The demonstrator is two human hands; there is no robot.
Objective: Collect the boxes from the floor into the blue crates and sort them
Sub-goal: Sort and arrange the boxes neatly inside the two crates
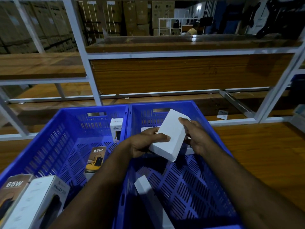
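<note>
White metal shelving (85, 52) with wooden boards; stacked cardboard cartons (33, 27) behind; dim light.

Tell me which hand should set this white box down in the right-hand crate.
Probably right. The right hand already grips the white box directly over the right crate; the left hand reaches across from the left crate.
</note>
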